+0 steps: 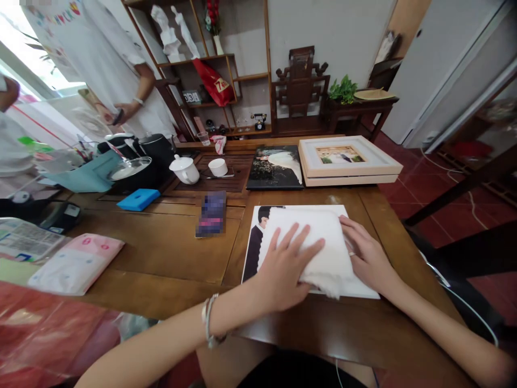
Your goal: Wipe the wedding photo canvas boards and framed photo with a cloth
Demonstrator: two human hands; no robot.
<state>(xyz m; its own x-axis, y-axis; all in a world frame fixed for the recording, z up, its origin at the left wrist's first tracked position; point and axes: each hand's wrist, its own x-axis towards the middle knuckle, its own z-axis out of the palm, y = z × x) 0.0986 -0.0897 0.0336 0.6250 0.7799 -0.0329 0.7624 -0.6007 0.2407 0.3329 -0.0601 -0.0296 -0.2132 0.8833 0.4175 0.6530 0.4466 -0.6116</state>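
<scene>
A folded white towel-like cloth lies on a photo panel, hiding most of its picture. At the panel's left side a dark-clothed figure shows beyond the cloth's scalloped edge. My left hand rests palm down on the cloth, its fingers spread; a bracelet circles that wrist. Along the right edge of cloth and panel lies my right hand, a ring on one finger. Its fingers are stretched out, with the tips near the cloth's upper right corner. Whether they touch the cloth or only the panel is unclear.
Behind the panel lie a dark photo panel and a stack of pale frames. Further left are a blurred purple item, a blue box, a lidded white cup and a tissue pack. A person stands beyond.
</scene>
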